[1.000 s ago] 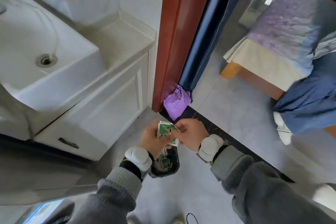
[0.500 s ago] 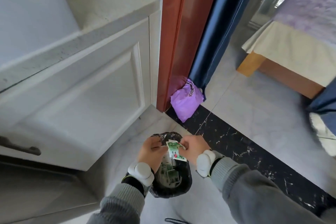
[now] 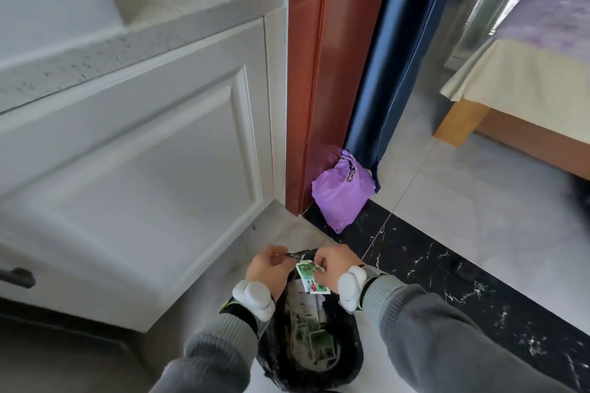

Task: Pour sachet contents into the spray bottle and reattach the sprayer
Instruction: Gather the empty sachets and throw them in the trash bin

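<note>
The right hand (image 3: 332, 268) pinches the top edge of a small green-printed sachet (image 3: 311, 277), fingers curled over it, so that the packet hangs tilted just above the open mouth of a black-lined waste bin (image 3: 351, 357). The left hand (image 3: 266, 268) sits close beside it with fingers curled; it seems to pinch a torn scrap or the sachet's far corner, but the contact is too small to tell for sure. A second ago both hands held the packet higher, in front of the purple bag; since then they have dropped down over the bin, and the view has tilted from the sink to the floor.

My reading is that the person is tearing the sachet open over the bin so the strip falls in, or is discarding it already. Printed wrappers of the same kind (image 3: 314, 338) lie inside the bin. No spray bottle or sprayer is in sight, so pouring and reattaching cannot be judged as done.

Outward from the hands: a white cabinet door (image 3: 153, 175) to the left, a red-brown door frame (image 3: 314, 80), a purple plastic bag (image 3: 343, 195) at its foot, a blue curtain (image 3: 383, 57), and a bed (image 3: 517, 73) beyond.
</note>
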`<state>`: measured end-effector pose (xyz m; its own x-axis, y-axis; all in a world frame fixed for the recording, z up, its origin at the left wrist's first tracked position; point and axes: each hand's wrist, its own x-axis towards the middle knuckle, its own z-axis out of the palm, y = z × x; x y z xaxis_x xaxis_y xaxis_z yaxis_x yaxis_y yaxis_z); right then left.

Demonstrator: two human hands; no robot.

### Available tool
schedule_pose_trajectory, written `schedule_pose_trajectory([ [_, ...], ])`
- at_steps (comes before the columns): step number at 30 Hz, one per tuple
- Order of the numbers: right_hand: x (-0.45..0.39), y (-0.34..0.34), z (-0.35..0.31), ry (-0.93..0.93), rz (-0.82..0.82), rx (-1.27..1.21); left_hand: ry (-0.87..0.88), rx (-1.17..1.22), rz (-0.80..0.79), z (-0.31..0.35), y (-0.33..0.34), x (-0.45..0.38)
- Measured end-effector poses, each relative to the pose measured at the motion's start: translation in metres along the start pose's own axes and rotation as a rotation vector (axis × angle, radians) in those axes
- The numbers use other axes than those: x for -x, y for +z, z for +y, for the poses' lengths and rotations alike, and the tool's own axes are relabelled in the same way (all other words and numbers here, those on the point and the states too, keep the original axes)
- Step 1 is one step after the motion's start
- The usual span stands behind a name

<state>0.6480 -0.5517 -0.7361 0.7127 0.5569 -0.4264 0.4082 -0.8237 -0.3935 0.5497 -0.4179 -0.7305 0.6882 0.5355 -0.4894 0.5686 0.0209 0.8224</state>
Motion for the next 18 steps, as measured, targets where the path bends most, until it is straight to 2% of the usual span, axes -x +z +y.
schedule_pose_trajectory([
  [3, -0.004, 0.012, 0.004, -0.010, -0.010, 0.022, -0.004, -0.037, 0.011, -0.013, 0.014, -0.009],
  [10, -0.004, 0.037, 0.007, 0.047, -0.256, 0.128, -0.045, -0.125, 0.018, -0.037, 0.030, -0.008],
  [15, -0.003, 0.041, 0.009, 0.025, -0.222, 0.143, -0.010, -0.133, 0.013, -0.043, 0.025, -0.006],
  [18, -0.004, 0.040, 0.002, 0.049, -0.256, 0.165, 0.005, -0.109, 0.002, -0.048, 0.021, -0.007],
])
